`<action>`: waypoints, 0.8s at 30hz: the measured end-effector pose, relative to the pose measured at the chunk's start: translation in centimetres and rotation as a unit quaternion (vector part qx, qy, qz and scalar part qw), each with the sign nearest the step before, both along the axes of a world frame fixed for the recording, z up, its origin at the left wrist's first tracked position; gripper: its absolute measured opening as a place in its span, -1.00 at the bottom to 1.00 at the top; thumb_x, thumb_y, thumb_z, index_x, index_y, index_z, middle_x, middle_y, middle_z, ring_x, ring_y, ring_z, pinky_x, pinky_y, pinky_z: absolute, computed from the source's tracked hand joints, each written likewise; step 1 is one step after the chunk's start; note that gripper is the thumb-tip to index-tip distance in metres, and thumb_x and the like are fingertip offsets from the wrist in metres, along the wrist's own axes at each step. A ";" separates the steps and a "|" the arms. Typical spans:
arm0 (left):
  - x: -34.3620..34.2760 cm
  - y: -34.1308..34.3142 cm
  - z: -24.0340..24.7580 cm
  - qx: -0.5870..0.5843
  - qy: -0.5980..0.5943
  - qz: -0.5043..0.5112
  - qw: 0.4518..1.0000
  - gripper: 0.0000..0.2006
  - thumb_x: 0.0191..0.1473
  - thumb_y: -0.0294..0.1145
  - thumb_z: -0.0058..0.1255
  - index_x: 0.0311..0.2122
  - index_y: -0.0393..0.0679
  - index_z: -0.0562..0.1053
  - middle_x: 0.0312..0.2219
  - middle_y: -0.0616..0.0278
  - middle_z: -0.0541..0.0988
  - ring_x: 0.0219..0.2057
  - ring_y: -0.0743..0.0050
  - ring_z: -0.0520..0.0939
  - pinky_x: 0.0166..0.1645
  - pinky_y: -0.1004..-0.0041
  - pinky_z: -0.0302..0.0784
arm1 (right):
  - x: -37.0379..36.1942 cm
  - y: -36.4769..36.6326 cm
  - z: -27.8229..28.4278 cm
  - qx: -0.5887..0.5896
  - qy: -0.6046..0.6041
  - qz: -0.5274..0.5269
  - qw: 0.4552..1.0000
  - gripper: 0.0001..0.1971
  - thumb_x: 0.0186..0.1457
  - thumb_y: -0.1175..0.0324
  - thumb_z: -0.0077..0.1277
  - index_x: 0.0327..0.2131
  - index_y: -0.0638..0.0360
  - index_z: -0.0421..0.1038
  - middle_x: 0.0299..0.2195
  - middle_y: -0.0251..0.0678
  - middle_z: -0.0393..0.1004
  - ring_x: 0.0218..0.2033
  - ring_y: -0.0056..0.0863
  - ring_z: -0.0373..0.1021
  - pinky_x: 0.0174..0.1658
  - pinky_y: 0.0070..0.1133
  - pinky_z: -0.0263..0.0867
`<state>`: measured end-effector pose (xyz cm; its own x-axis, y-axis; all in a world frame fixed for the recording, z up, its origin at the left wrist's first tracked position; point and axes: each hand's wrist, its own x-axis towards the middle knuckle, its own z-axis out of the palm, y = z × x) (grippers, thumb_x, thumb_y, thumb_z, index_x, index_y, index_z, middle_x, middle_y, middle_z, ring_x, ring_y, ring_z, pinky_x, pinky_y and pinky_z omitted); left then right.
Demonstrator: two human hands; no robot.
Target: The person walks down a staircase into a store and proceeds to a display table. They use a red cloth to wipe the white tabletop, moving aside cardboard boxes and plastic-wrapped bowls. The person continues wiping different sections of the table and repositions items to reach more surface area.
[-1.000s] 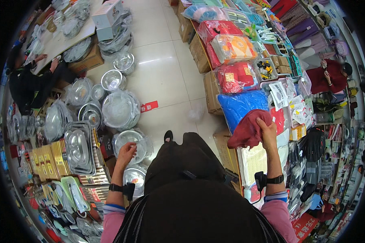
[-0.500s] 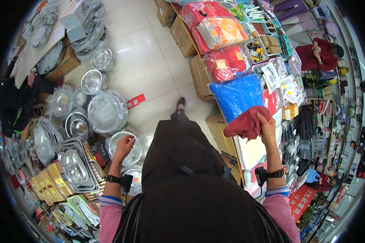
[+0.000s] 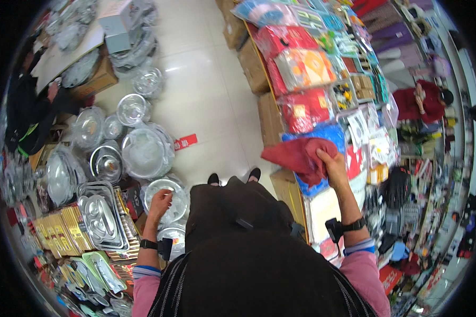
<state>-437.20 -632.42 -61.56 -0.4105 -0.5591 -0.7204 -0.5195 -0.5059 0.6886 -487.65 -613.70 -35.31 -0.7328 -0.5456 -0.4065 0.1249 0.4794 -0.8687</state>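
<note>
My right hand [image 3: 332, 168] is closed round one end of a dark red cloth [image 3: 301, 160]. The cloth stretches out to the left in front of me, over the edge of the goods table. Behind it, a blue plastic-wrapped pack [image 3: 314, 189] is partly covered. My left hand [image 3: 161, 202] hangs at my left with its fingers curled in, and I see nothing in it. Below that hand, on the left, lies a round metal basin [image 3: 175, 207] in clear plastic.
Wrapped metal basins [image 3: 145, 150] and nested steel trays [image 3: 101, 216] crowd the left side. On the right, a goods table bears red packs [image 3: 307, 110], with cardboard boxes [image 3: 269, 120] beneath its edge. Two people are nearby: one in dark red [image 3: 420, 103], another in black [image 3: 26, 113].
My right hand has swung the cloth left and inward, so it now hangs over the blue pack's front. Both my shoes now show side by side; before, one foot was forward.
</note>
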 end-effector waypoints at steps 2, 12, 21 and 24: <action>-1.2 -0.4 0.1 -0.022 -0.012 -0.012 1.000 -0.72 0.07 -0.25 0.05 -0.19 -0.23 0.49 -0.56 0.24 0.53 -0.57 0.53 0.52 -0.49 0.50 0.44 | -0.3 -1.1 -0.5 -0.006 -0.024 0.009 1.000 -0.77 0.08 0.35 0.11 -0.21 0.25 0.49 -0.32 -0.36 0.55 -0.35 -0.60 0.45 -0.26 -0.62 0.37; -14.6 -9.8 10.2 0.042 0.144 -0.091 0.984 -0.63 0.22 -0.24 -0.11 0.07 -0.18 0.37 -0.26 0.23 0.55 -0.26 0.47 0.57 -0.15 0.44 0.51 | -1.5 -16.8 -5.1 -0.086 0.084 0.155 0.981 -0.82 0.10 0.40 0.06 -0.23 0.25 0.48 -0.37 -0.39 0.53 -0.33 -0.60 0.41 -0.23 -0.56 0.34; -32.9 -26.5 17.5 -0.194 0.197 -0.141 0.951 -0.55 0.19 -0.26 -0.10 0.18 -0.11 0.25 0.08 0.23 0.38 0.06 0.37 0.42 0.13 0.35 0.35 | -1.4 -38.3 2.7 -0.191 0.258 0.702 0.636 -0.59 0.00 0.20 0.11 -0.10 0.23 0.42 -0.03 -0.08 0.37 -0.11 -0.07 0.39 -0.07 -0.31 0.35; -35.0 -31.1 19.1 -0.413 0.172 -0.255 0.857 -0.45 -0.03 -0.10 0.15 0.08 -0.01 0.36 0.03 0.30 0.44 0.08 0.36 0.40 0.18 0.32 0.29 | -4.7 -43.2 2.6 -0.252 0.249 0.650 0.673 -0.64 0.02 0.23 0.10 -0.13 0.22 0.46 -0.13 -0.11 0.45 -0.10 -0.12 0.39 -0.06 -0.34 0.34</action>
